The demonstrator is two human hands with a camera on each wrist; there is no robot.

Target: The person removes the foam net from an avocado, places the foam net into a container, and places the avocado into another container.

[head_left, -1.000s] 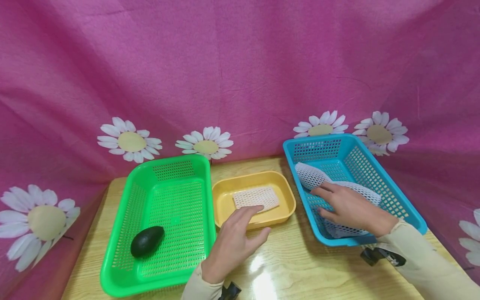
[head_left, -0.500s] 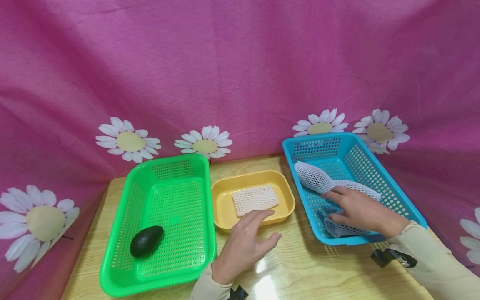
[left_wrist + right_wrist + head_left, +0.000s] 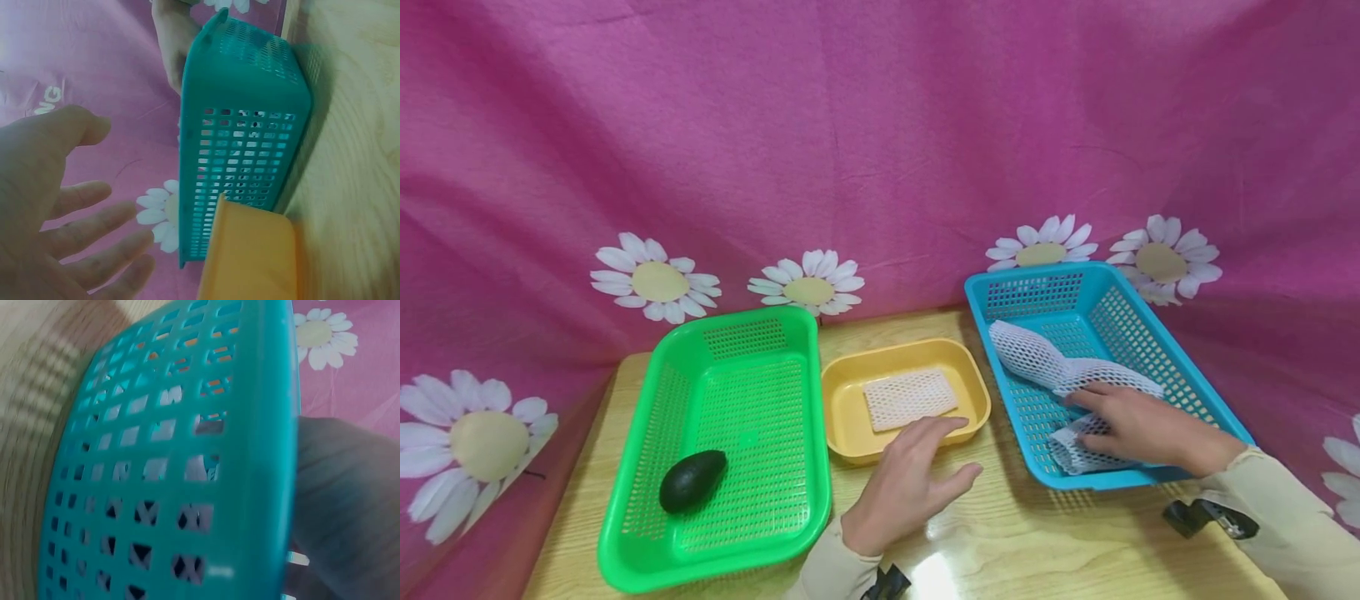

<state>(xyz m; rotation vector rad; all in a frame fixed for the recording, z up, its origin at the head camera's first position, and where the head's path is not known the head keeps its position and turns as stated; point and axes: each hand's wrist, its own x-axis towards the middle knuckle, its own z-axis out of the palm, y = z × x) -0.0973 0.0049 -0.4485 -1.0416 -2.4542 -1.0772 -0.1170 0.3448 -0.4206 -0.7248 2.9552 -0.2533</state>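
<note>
In the head view my right hand [image 3: 1138,425] reaches into the blue basket [image 3: 1180,350], its fingers lying loosely over foam-net-covered items. One net-covered item [image 3: 1026,354] points toward the back left, another [image 3: 1112,373] lies behind my fingers, and a third [image 3: 1067,450] shows partly beneath the hand. My left hand [image 3: 910,483] is held with spread fingers in front of the yellow tray [image 3: 842,417], holding nothing. A flat white foam net sleeve [image 3: 910,400] lies in that tray. The right wrist view shows the basket wall [image 3: 250,456] covering most of the hand.
At the left stands a green basket [image 3: 816,417] with a dark avocado [image 3: 692,482] in it. All the containers stand on a wooden table [image 3: 1000,533]. A pink flowered cloth [image 3: 887,167] hangs behind and at both sides.
My right hand has drawn back toward the right and front, uncovering more of the net-covered items. My left hand has shifted a little to the right, still spread.
</note>
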